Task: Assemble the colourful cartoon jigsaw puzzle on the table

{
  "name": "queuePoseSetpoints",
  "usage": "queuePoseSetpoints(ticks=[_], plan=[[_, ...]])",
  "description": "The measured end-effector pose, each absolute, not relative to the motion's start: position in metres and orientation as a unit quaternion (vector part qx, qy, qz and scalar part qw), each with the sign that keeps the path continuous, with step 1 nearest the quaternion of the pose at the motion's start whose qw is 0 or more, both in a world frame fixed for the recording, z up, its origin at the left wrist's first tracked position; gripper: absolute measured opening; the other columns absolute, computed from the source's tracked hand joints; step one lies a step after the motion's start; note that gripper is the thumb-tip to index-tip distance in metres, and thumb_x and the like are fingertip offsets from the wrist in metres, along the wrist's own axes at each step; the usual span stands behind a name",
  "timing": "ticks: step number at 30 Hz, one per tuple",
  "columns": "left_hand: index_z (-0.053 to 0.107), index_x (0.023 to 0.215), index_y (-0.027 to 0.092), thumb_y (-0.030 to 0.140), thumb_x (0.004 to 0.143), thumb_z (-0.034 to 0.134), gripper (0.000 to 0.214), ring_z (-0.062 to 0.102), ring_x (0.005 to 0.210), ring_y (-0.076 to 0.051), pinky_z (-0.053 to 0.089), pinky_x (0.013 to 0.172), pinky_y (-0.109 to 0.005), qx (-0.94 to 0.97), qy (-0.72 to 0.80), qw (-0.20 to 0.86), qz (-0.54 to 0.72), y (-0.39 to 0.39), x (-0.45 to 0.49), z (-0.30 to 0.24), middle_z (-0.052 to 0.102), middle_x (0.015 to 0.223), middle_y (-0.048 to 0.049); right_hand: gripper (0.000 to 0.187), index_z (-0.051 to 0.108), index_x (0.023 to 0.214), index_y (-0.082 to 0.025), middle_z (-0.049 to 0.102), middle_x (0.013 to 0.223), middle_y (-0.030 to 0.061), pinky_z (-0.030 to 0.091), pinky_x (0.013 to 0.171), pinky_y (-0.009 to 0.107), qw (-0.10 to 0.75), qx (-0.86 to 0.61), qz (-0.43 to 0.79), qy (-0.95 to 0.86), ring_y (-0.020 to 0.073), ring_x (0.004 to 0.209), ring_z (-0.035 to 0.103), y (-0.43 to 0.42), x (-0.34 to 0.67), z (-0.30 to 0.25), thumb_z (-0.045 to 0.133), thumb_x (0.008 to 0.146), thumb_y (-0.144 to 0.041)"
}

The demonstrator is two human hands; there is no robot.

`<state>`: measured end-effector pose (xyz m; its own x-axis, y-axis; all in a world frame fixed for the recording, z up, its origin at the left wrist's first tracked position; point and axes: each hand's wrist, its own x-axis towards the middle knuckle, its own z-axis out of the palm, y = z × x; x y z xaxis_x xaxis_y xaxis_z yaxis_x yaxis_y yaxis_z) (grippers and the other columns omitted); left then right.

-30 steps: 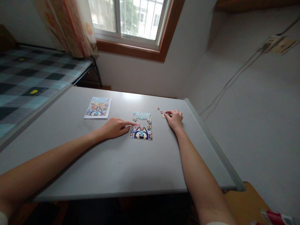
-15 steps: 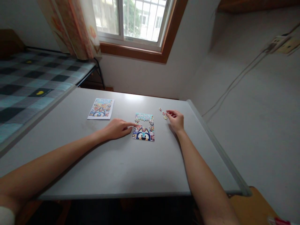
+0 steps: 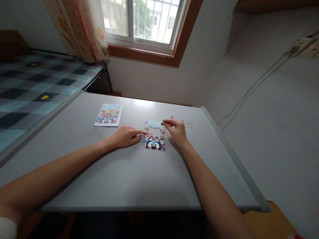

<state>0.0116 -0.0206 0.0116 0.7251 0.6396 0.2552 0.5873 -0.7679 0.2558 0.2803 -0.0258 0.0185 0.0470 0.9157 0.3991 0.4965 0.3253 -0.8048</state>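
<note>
A jigsaw puzzle [image 3: 154,143] lies on the table with a blue cartoon dog's face near its lower edge and a gap in its middle. My left hand [image 3: 126,136] rests at its left side, index finger stretched out and touching the puzzle's left edge, holding nothing. Over the puzzle's upper right edge, my right hand [image 3: 176,130] pinches a small dark puzzle piece [image 3: 161,123] between thumb and fingers. Several loose puzzle pieces [image 3: 190,125] lie behind and right of my right hand, which partly hides them.
A printed reference picture [image 3: 108,115] lies on the white table [image 3: 129,179], left of the puzzle. A bed with a checked cover [image 3: 37,79] stands to the left. A wall with hanging cables [image 3: 251,84] borders the right side.
My right hand has moved left from the loose pieces to the puzzle's upper right edge, with a piece in its fingers. My left hand stays at the puzzle's left edge.
</note>
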Motion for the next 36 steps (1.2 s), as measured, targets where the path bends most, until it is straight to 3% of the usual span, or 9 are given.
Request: queuePoseSetpoints(ticks=[9, 18, 28, 36], plan=[[0.070, 0.125, 0.028, 0.032, 0.095, 0.047, 0.038, 0.055, 0.051, -0.012, 0.032, 0.054, -0.021, 0.922, 0.341, 0.084, 0.161, -0.021, 0.012, 0.012, 0.065, 0.057, -0.0001, 0.008, 0.078, 0.078, -0.022, 0.075, 0.082, 0.0038, 0.049, 0.077, 0.032, 0.428, -0.510, 0.248, -0.703, 0.0165, 0.077, 0.065, -0.032, 0.265, 0.018, 0.071, 0.079, -0.024], [0.071, 0.124, 0.028, 0.032, 0.094, 0.047, 0.038, 0.055, 0.049, -0.012, 0.032, 0.053, -0.021, 0.922, 0.344, 0.081, 0.155, -0.022, 0.013, 0.015, 0.063, 0.054, 0.0003, 0.018, 0.079, 0.083, -0.022, 0.078, 0.089, 0.0046, 0.051, 0.081, 0.033, 0.341, -0.525, 0.269, -0.732, 0.0186, 0.084, 0.069, -0.034, 0.263, 0.015, 0.064, 0.081, -0.012], [0.071, 0.124, 0.028, 0.031, 0.094, 0.046, 0.039, 0.055, 0.048, -0.012, 0.030, 0.053, -0.022, 0.923, 0.345, 0.081, 0.150, -0.023, 0.013, 0.016, 0.063, 0.054, -0.0001, 0.016, 0.079, 0.084, -0.021, 0.078, 0.087, 0.0051, 0.049, 0.080, 0.031, 0.286, -0.500, 0.260, -0.775, 0.0176, 0.083, 0.067, -0.034, 0.266, 0.019, 0.066, 0.084, -0.012], [0.070, 0.125, 0.029, 0.032, 0.093, 0.048, 0.039, 0.054, 0.049, -0.012, 0.030, 0.053, -0.021, 0.921, 0.350, 0.087, 0.150, -0.022, 0.013, 0.014, 0.064, 0.056, 0.0001, 0.014, 0.079, 0.083, -0.022, 0.076, 0.086, 0.0051, 0.043, 0.091, 0.036, 0.260, -0.518, 0.207, -0.789, 0.0190, 0.088, 0.063, -0.035, 0.267, 0.021, 0.068, 0.084, -0.014]])
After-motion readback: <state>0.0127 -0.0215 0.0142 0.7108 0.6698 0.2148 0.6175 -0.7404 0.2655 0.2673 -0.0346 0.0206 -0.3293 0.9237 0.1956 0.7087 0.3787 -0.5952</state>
